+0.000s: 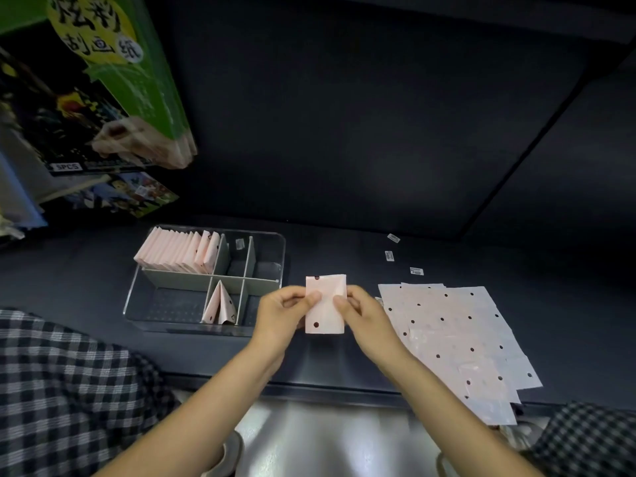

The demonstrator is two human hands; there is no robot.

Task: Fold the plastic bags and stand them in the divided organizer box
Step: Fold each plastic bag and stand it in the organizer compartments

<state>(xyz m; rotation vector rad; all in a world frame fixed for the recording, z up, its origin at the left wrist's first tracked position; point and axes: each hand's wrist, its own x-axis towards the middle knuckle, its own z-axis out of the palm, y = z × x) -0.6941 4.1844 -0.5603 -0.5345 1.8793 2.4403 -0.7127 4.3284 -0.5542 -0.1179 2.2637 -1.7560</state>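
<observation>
Nearest, the left hand [287,309] and right hand [359,313] each pinch a side of a folded pink bag [325,304] (dotted), held above the table [344,256] right of the organizer box [206,277]. The person should crease firmly, edges aligned, so it stands.

A thin, pale pink plastic bag [325,304] with dark dots is seen, smooth and faintly glossy. The same film is shown by the flat bags [454,339], where light is caught on creases. The organizer box [275,249] is made of clear glossy plastic, with matt grey dividers [179,278]. The table [344,166] is covered in dark matt material. Checked woven cloth [62,390] is visible, and glossy printed packaging [113,74].
</observation>
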